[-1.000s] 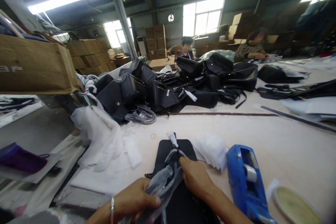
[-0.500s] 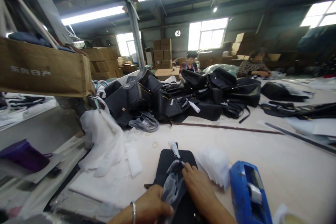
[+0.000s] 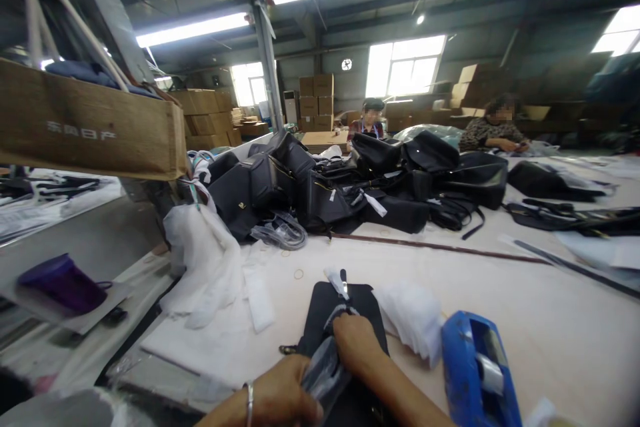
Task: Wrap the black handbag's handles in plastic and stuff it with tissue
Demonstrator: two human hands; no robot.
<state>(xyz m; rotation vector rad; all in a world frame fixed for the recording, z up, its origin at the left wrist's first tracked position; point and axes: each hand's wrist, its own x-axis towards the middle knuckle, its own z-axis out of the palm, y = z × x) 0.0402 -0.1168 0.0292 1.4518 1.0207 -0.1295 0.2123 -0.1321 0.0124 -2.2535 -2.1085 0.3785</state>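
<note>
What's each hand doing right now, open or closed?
Left hand: closed, holding plastic wrap.
Right hand: curled over the black bag; fingertips hidden, grip cannot be told.

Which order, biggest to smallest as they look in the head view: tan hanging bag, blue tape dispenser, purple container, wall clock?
1. Tan hanging bag
2. Blue tape dispenser
3. Purple container
4. Wall clock
Apparent size only: the clock is far back; bag and dispenser run out of frame.

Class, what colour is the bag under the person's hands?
The bag is black, seen best in the head view.
</note>
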